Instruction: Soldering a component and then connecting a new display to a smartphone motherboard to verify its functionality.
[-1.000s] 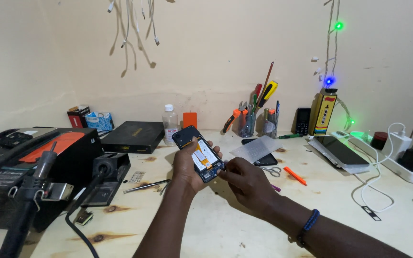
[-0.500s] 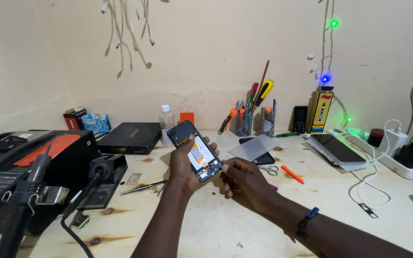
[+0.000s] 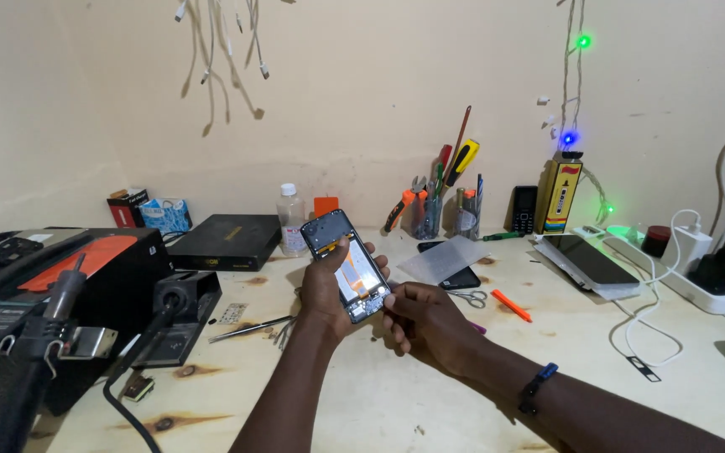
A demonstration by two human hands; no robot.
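Left hand [image 3: 326, 289] closed around one opened smartphone [image 3: 346, 265], back cover off, held tilted above the wooden table [image 3: 396, 394] at centre. Right hand [image 3: 430, 323] pinched shut at the phone's lower end, at 4 o'clock of it; anything between the fingertips too small to tell. One pair of tweezers [image 3: 241, 329] at 9 o'clock. One pair of scissors [image 3: 467, 296], one orange-handled tool [image 3: 510, 305] at 3 o'clock. One clear bottle [image 3: 291, 221] at 11 o'clock. One tool cup [image 3: 427, 216] at 1 o'clock.

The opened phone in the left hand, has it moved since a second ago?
Cannot tell: the opened phone sits similarly before the cup of tools; the camera itself shifted.
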